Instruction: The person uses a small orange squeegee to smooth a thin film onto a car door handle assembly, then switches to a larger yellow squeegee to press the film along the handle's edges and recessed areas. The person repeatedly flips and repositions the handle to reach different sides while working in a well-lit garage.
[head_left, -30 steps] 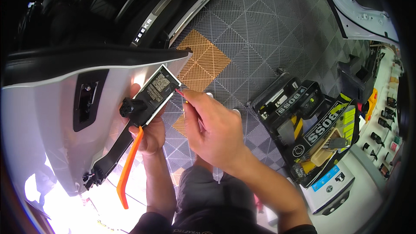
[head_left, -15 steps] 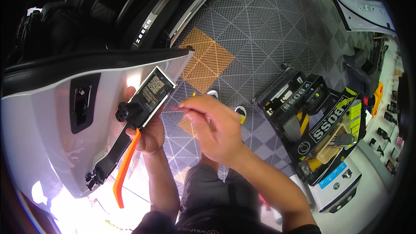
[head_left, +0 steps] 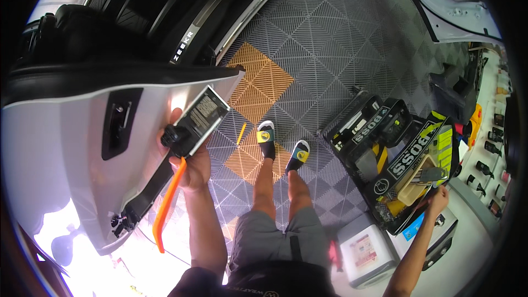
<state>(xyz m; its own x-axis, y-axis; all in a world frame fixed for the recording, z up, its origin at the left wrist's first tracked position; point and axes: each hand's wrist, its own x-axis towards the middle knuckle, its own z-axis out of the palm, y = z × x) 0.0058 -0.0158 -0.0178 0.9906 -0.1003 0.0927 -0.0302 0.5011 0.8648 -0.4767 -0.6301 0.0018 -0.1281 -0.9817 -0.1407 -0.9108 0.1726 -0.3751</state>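
My left hand (head_left: 192, 168) holds up what looks like a car door handle (head_left: 204, 115), its labelled black back facing me, with a light rim and a black plug-like lug. An orange pry tool (head_left: 168, 206) hangs down from the same grip. Beside them is the white car door (head_left: 71, 148) with a dark recess (head_left: 122, 124). A black strip (head_left: 146, 192) runs from below the hand toward the door's edge. My right hand (head_left: 438, 201) is reached out to the right, fingers curled, by the beige tray (head_left: 412, 193) in the toolbox; whatever it holds is hidden.
The open black toolbox (head_left: 393, 157) holds tools and yellow-green items. Boxes, one white and blue (head_left: 440, 236), one grey (head_left: 366, 253), stand nearby. A yellow stick (head_left: 241, 135) lies on the tiled floor (head_left: 324, 38) near my feet. Another white panel (head_left: 462, 5) juts in at upper right.
My right hand has left the handle and swung far right to the toolbox. My left hand still grips the handle and orange pry tool, shifted slightly right. My feet show now.
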